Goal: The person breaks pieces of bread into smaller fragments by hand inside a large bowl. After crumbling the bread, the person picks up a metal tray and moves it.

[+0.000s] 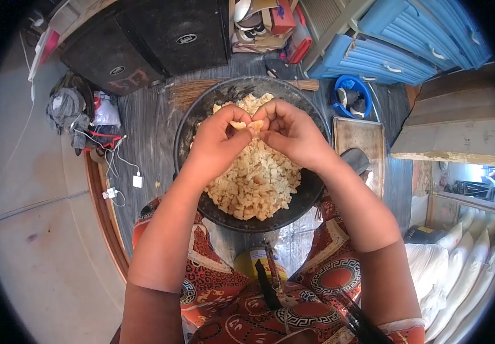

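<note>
A wide black basin [307,198] stands in front of me, between my knees. Inside it lies a heap of pale yellow, torn chunks [253,183] that look like bread. Over the heap, my left hand [220,140] pinches a small bread-like piece [237,124] between thumb and fingers. My right hand [293,136] is closed on the same piece or one touching it, with both sets of fingertips meeting. Whether the piece is whole or split is hard to make out.
A straw broom [190,92] lies behind the basin. To the right are a blue bucket [352,96] with shoes in it and a flat tray-like board [362,135]. White chargers and cables [137,180] lie left. Black speakers [173,40] and blue drawers [379,57] stand at the back.
</note>
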`<state>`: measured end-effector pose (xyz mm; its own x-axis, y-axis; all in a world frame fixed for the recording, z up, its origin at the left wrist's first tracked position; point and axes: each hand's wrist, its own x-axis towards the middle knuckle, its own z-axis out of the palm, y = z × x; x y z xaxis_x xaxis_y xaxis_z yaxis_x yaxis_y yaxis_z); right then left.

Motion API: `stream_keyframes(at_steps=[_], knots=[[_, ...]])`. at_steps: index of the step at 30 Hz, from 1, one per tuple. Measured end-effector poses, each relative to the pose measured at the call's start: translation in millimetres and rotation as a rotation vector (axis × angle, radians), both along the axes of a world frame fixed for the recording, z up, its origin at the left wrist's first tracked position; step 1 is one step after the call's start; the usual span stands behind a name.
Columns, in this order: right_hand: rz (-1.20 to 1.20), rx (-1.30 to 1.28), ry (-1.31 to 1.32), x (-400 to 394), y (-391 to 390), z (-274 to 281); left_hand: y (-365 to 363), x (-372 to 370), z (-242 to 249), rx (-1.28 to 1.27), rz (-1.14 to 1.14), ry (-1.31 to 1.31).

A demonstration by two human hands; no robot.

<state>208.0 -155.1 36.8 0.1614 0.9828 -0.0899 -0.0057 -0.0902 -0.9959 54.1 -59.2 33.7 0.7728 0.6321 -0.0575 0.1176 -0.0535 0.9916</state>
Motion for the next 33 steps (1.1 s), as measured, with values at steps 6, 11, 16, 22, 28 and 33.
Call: stream_keyframes(at_steps=[6,11,16,22,28,33], knots=[[-0.022,-0.031,-0.075,-2.7,0.3,9.9,-1.7,0.8,-1.3,-0.034,-0.021,-0.031],[-0.001,-0.019,-0.031,1.0,-0.2,4.5,-4.9,3.6,1.1,0.156,-0.057,-0.060],[-0.083,-0.031,-0.130,-2.6,1.8,5.8,-8.3,6.9,12.4,0.179,-0.023,0.093],[-0.147,-0.076,0.092,1.4,6.5,-0.1,-11.0,9.9,9.0,0.399,0.035,0.057],[-0.286,-0.068,0.364,20.1,7.9,2.1,-9.6,6.3,16.1,0.358,0.026,0.138],[-0.209,-0.042,0.359,22.7,3.6,16.1,-12.8,10.5,5.4,0.256,0.058,-0.009]])
